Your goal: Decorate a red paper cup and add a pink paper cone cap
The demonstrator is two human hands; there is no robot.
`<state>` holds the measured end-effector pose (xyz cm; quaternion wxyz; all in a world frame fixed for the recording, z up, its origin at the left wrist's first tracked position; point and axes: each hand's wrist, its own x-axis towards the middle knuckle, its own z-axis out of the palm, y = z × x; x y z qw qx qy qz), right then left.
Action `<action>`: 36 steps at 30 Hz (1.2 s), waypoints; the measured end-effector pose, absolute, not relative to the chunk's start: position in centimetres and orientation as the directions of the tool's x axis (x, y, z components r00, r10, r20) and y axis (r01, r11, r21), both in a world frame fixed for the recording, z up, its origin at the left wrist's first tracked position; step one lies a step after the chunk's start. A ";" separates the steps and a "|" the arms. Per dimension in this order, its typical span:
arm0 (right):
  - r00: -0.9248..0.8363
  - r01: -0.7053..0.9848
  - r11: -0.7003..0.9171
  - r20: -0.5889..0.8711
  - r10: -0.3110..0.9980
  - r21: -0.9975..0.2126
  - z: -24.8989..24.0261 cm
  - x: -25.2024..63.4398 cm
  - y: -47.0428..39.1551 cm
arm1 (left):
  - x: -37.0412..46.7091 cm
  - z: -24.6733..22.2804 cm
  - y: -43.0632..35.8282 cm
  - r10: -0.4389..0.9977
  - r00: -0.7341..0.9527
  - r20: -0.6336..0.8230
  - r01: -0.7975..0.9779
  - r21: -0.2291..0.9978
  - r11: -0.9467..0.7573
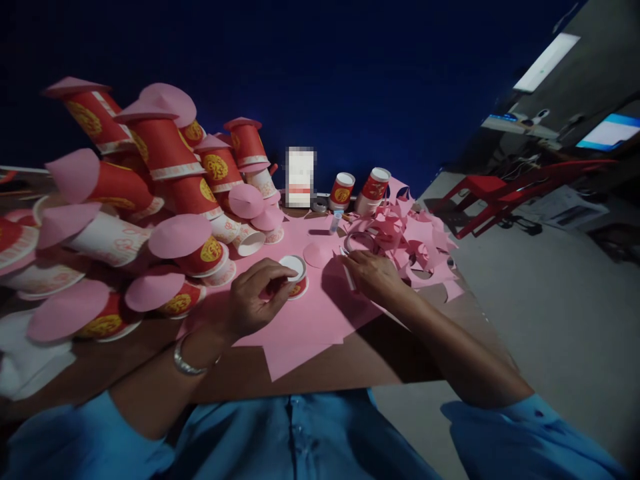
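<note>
- Here, the left hand (257, 295) grips the red cup (301, 285) near its rim.
- The right hand (373, 273) pinches a slim white object (349, 273).
- A pink cone (318, 255) lies between both hands.

A brown tabletop (240, 373) carries overlapping pink paper sheets (300, 327) across its middle. At left lie heaped red and white paper cups (167, 148), many topped with pink cones (180, 237), beside crumpled white material (35, 353); at right, pink paper scraps (419, 235) pile up.

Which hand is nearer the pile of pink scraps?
Right. The right hand is beside the scraps, at their near left edge; the left hand is farther left, at the red cup.
</note>
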<state>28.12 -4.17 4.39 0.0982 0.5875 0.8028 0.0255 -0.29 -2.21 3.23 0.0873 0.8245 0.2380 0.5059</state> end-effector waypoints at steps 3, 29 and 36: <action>-0.291 0.944 0.294 -0.042 0.956 0.149 4.0 28.3 -4.3 | -0.3 3.1 -2.2 0.483 0.370 0.794 0.297 0.391 -0.871; 0.039 0.997 -0.038 -0.025 0.999 0.066 5.3 26.8 -3.3 | -0.3 3.5 -2.5 0.462 0.348 0.816 0.268 0.385 -0.883; 0.004 0.997 -0.008 -0.065 0.998 -0.070 3.8 26.1 -3.8 | 0.0 3.3 -2.8 0.442 0.369 0.818 0.183 0.402 -0.897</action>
